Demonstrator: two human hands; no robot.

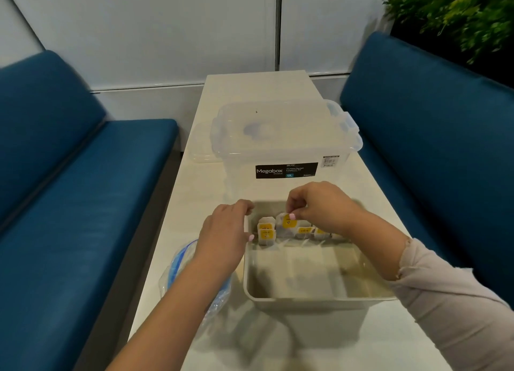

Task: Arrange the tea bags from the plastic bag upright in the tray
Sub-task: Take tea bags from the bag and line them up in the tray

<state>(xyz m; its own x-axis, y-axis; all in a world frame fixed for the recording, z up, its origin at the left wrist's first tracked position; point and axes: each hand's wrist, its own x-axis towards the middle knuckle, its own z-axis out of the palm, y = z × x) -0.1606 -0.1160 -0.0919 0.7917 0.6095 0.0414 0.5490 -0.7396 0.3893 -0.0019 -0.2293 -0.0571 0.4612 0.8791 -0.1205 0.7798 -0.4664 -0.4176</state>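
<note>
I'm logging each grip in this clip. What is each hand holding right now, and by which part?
The right hand pinches a tea bag by its top edge. The left hand grips the tray at its far left corner.

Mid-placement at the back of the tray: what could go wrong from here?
1. The right hand lowers a yellow-labelled tea bag beside the standing row of tea bags; a nudge may topple them.
2. The left hand steadies the beige plastic tray; letting go might let it slide.
</note>
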